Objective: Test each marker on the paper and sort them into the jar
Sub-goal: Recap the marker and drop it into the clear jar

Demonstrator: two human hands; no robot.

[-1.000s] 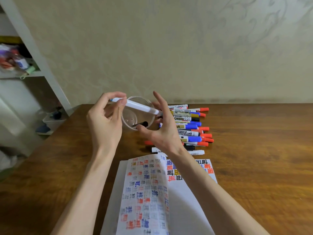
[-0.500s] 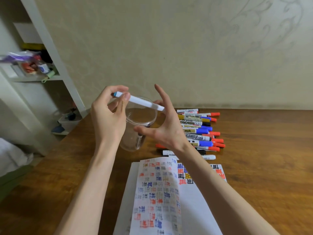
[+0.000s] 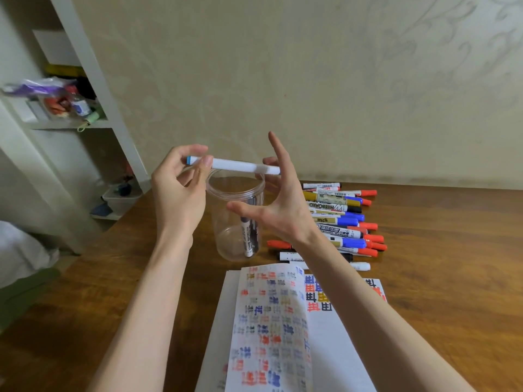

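— Holding the white marker (image 3: 240,165) flat over the jar (image 3: 226,244), are they?

— Yes. Its long axis runs left to right, nearly level, just above the jar's open mouth. The left hand (image 3: 181,190) pinches the blue-capped end between thumb and forefinger. The right hand (image 3: 278,210) is spread, fingers straight, and the other end seems to rest against its fingers rather than being gripped.

— Where does the jar stand?

— Upright on the tabletop (image 3: 438,264), toward the far left corner, directly below both hands. One marker in the jar (image 3: 246,239) stands on end; I cannot tell whether a second hides behind it.

— So what does the drop turn on?

— Tilt, I'd judge. The white marker lies crosswise to the opening and looks longer than the mouth is wide, so one end must point down before it can go in. The left hand has the only real hold, so it would do the turning.

— And the rest?

— A pile of markers (image 3: 339,219) lies just right of the jar, toward the far edge. The paper (image 3: 334,335), covered in red, blue and black test marks, sits at the near edge. Most of the sorting looks undone.
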